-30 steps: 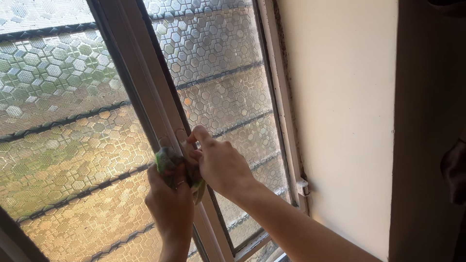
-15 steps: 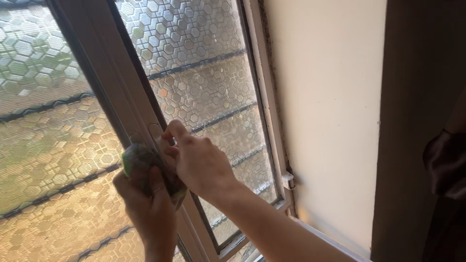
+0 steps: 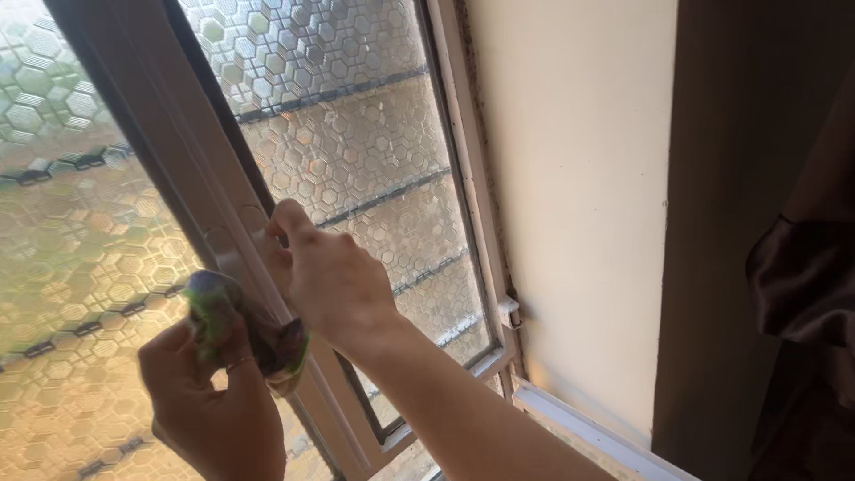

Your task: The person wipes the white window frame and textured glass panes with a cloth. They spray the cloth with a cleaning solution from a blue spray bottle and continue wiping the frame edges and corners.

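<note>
Cloth (image 3: 223, 316), green, is bunched in the left hand (image 3: 209, 401) against the window frame (image 3: 191, 169); right hand (image 3: 334, 281) fingers press together there, wiping looks midway

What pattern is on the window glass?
A honeycomb of small hexagons covers the window glass, clearest in the head view.

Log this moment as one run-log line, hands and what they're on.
left hand: holds green cloth against window frame | right hand: fingertips on frame by patterned glass | wall: right of window
</note>
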